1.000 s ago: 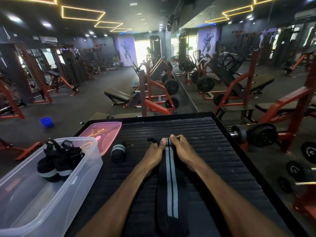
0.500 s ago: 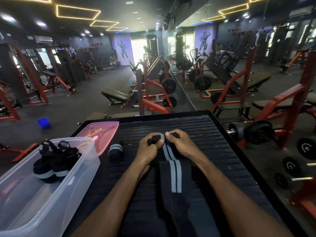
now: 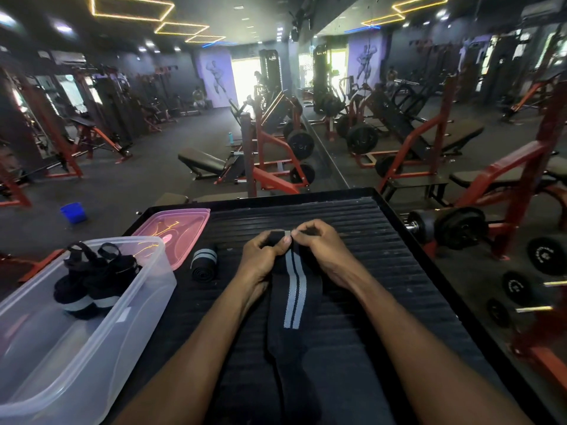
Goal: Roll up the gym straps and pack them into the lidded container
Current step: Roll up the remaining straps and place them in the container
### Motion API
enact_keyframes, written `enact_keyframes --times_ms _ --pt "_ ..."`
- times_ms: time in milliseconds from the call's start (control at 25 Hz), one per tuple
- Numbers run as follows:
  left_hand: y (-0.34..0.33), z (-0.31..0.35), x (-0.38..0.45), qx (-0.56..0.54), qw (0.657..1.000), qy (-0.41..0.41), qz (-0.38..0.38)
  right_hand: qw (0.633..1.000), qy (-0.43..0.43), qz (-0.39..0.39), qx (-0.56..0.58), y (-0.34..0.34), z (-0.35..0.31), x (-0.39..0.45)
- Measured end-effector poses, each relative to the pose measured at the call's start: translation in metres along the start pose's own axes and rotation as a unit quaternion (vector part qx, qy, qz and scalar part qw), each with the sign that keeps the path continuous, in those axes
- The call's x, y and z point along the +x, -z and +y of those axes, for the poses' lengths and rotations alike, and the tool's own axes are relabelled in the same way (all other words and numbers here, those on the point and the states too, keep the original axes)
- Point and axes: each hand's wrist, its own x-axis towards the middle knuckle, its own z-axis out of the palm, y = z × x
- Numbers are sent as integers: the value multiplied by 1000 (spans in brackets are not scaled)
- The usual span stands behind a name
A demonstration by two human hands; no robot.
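A long black gym strap [image 3: 293,299] with two grey stripes lies lengthwise on the black ribbed platform [image 3: 383,271], running toward me. My left hand [image 3: 260,259] and my right hand [image 3: 322,250] both pinch its far end, where a small roll has formed. To the left of my hands lies a rolled strap [image 3: 204,262]. The clear plastic container [image 3: 92,332] stands at the near left with two rolled straps [image 3: 92,283] inside. Its pink lid [image 3: 175,234] lies flat behind it.
The platform ends close behind my hands and drops to the gym floor. A dumbbell [image 3: 448,225] and weight plates [image 3: 549,253] lie to the right. Red benches and racks fill the room beyond, and a blue bucket [image 3: 73,211] sits on the floor at left.
Both hands have curled the strap's far end over into a small roll and drawn it toward me. The flat stretch of strap has shortened and its near end has bunched.
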Motion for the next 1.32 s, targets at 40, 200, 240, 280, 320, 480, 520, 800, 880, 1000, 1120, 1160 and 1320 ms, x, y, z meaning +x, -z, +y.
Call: enact_keyframes --times_ms 40,200,240,280,320,480,520,800,880,1000,1120,1160,1320 --pt "0 -2 1 6 1000 -8 2 1000 -9 0 -17 1 1 0" --pt "-4 0 -1 -27 999 39 -20 997 66 30 -36 2 -1 -2" --pt "-4 1 -2 -48 996 64 -27 996 77 28 -30 3 -1 -3" --pt "-3 2 -1 -55 995 81 -25 996 78 21 -26 2 -2 -3" --pt "0 1 1 -45 995 82 -17 997 72 14 -21 2 -2 -3" --pt "1 -3 4 -34 998 51 23 999 -18 9 33 1 2 3" --pt "1 -5 5 -26 998 42 33 999 -33 9 30 1 3 3" --pt "-2 -2 4 -100 990 103 -14 996 78 41 5 4 -1 0" --pt "-1 -2 5 -116 988 106 -10 997 77 27 10 3 -3 -1" --pt "-1 -2 2 -163 981 103 -7 997 52 31 41 1 -5 1" --pt "0 -3 2 -157 984 80 -17 999 -15 25 35 2 -1 5" --pt "0 -3 2 -146 986 75 -20 999 -26 20 24 2 0 4" --pt "0 0 -1 -144 983 114 -27 998 37 44 10 5 -1 -1"
